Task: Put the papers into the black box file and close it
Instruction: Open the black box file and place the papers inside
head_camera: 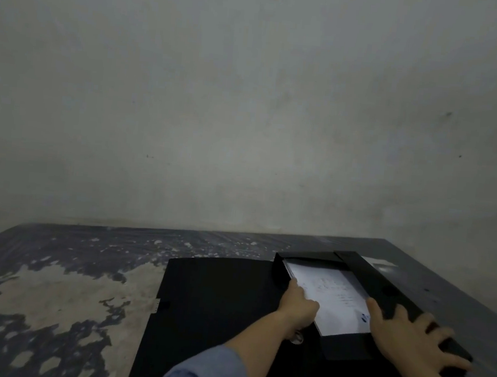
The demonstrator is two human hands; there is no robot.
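Papers [331, 297] lie in black box file [309, 264], lid [216, 305] flat on desk [54, 261]. Left hand [298, 308] presses stack edge, grip released; right hand [408, 337] flat on side flap, released. Risk: unsquared sheets could catch closing lid.

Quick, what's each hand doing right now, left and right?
Left hand: closed, pressing the left edge of the papers in the box file; a grip cannot be told.
Right hand: open, fingers spread flat on the box file's right side.

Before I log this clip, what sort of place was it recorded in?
Probably a bare, dim room used as a plain workspace, not a furnished office: a blank stained wall, a worn table with peeling paint, and only a black box file holding papers.
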